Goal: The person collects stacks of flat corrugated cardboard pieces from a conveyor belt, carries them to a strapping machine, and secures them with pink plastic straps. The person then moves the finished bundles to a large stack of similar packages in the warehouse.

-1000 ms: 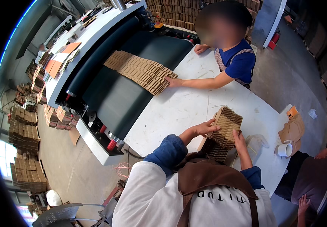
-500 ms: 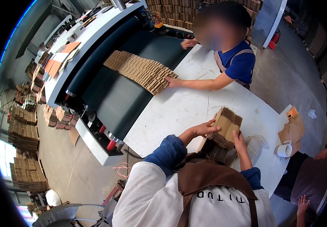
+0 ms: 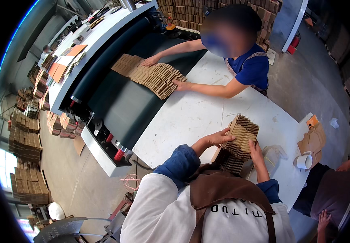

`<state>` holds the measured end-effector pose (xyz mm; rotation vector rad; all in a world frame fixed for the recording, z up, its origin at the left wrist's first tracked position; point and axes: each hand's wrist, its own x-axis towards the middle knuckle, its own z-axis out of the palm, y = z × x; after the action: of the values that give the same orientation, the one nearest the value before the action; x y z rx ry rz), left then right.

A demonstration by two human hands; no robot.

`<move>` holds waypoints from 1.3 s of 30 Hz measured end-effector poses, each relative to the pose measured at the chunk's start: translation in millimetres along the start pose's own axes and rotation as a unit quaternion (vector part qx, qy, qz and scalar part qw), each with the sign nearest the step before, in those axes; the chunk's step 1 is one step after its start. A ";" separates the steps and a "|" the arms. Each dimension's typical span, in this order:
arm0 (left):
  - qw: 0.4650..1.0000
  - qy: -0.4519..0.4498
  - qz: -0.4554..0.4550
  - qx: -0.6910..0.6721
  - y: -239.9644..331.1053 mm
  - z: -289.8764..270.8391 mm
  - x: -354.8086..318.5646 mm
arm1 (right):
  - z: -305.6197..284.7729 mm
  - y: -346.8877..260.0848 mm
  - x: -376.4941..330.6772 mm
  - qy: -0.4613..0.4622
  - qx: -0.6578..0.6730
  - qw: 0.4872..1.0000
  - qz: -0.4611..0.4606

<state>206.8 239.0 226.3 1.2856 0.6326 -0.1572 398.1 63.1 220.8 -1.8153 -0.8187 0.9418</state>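
A bundle of folded brown cardboard pieces [image 3: 244, 133] stands on the white table [image 3: 175, 125] close in front of me. My left hand [image 3: 220, 138] grips its left side, thumb and fingers resting on the near face and top edge. Against the right side presses my right hand [image 3: 257, 153], its fingers pointing up along the edge. More cardboard layers [image 3: 228, 160] show just below the bundle, partly hidden by my apron. Across the table a co-worker in a blue shirt [image 3: 254, 67] has both hands on a fanned row of cardboard pieces [image 3: 152, 77].
The fanned row lies on the dark belt [image 3: 122, 105] of a roller machine at left. On the table's right are a white mug [image 3: 303, 161], torn cardboard [image 3: 312, 141] and clear plastic [image 3: 274, 156]. Another person [image 3: 337, 194] is at lower right. Cardboard stacks [image 3: 29, 186] stand at far left.
The co-worker's far hand has reached out onto the fanned cardboard, and the row has shifted slightly toward the machine. My hands and the bundle look unmoved.
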 end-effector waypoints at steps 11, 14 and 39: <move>1.000 -0.012 -0.005 0.000 12.8 4.0 -10.2 | -1.3 0.4 -0.9 -0.011 0.004 1.000 -0.002; 1.000 0.010 0.004 0.003 2.2 2.4 -2.5 | -0.9 1.6 -0.5 -0.014 0.011 1.000 -0.008; 1.000 -0.010 0.002 0.000 8.7 11.4 4.7 | -2.9 10.8 -5.2 -0.003 0.156 0.988 0.018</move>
<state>218.6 232.1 232.8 1.2832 0.6133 -0.1666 399.5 53.6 213.1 -1.5607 -0.6045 1.0366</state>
